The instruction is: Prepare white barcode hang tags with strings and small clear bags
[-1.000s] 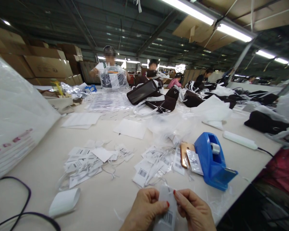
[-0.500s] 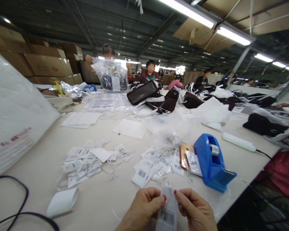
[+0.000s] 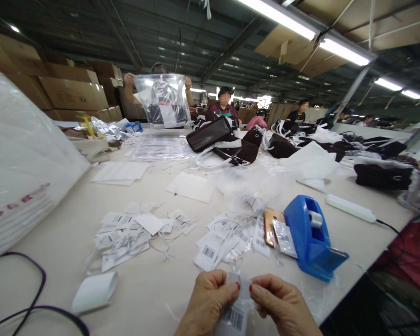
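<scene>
At the bottom edge of the head view, my left hand (image 3: pixel 208 305) and my right hand (image 3: pixel 283 305) pinch the top of a white barcode tag in a small clear sleeve (image 3: pixel 235 313) between thumbs and fingers. Both hands hover just above the near edge of the beige table (image 3: pixel 154 289). Just beyond my hands lies a heap of barcode tags with strings (image 3: pixel 227 238), and a second heap of tags (image 3: pixel 126 233) lies further left.
A blue tape dispenser (image 3: pixel 311 238) stands right of the tags, beside a gold phone (image 3: pixel 271 226). A big white plastic bag (image 3: pixel 21 172) fills the left. A black cable (image 3: pixel 28 298) loops at bottom left. Dark bags (image 3: pixel 227 140) lie far across. A person opposite lifts a clear bag (image 3: pixel 163 100).
My hands have lowered a little and drawn closer together on the tag. The person across the table has raised the clear bag higher.
</scene>
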